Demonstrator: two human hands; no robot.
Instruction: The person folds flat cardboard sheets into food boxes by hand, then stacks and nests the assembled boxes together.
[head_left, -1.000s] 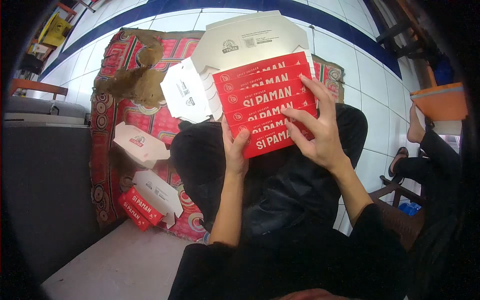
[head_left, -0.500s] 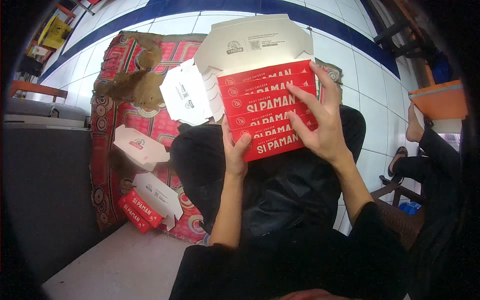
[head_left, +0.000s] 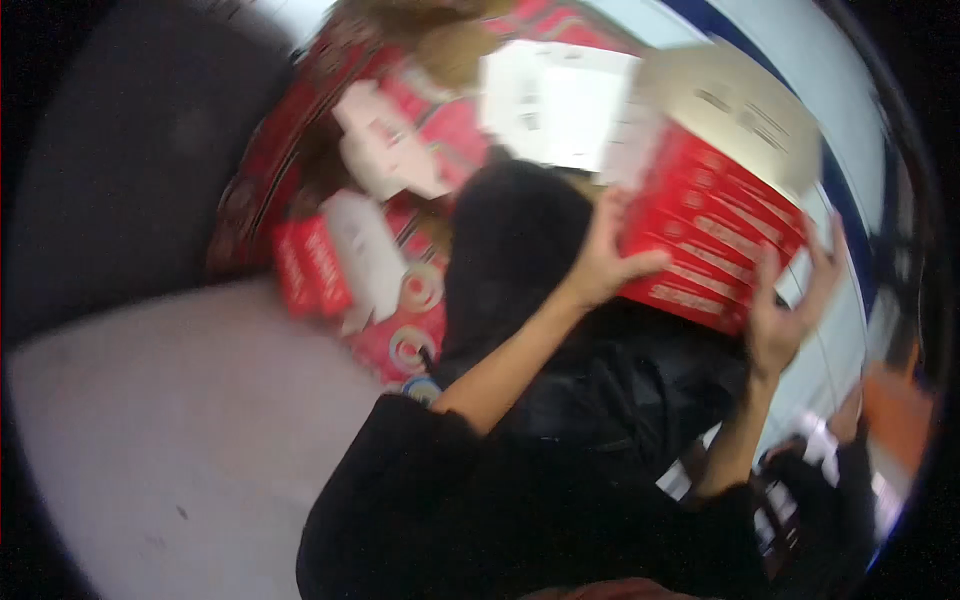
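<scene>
A stack of nested red cardboard food boxes (head_left: 700, 235) is held up over my lap, the whole view smeared by motion. My left hand (head_left: 608, 262) grips its lower left side, thumb across the red front. On the right edge is my right hand (head_left: 790, 310), fingers along the side and thumb toward the front. The cream lid flap (head_left: 745, 100) of the stack stands raised at the back, its print too blurred to read. Left of the stack lies a white unfolded box piece (head_left: 560, 105), its edge close to the stack's side flaps.
On the patterned red mat (head_left: 285, 170) rest a pale flat carton (head_left: 388, 140) and red boxes (head_left: 312, 268) with a white flap up. A dark grey panel (head_left: 130, 150) stands left. At lower right another person's dark-clothed leg (head_left: 840, 490) shows near an orange surface (head_left: 895, 415).
My view has turned left, so the mat and cartons sit higher and further right. Both hands still hold the stack, which now appears tilted; my right-hand fingers have moved from its front toward its right edge.
</scene>
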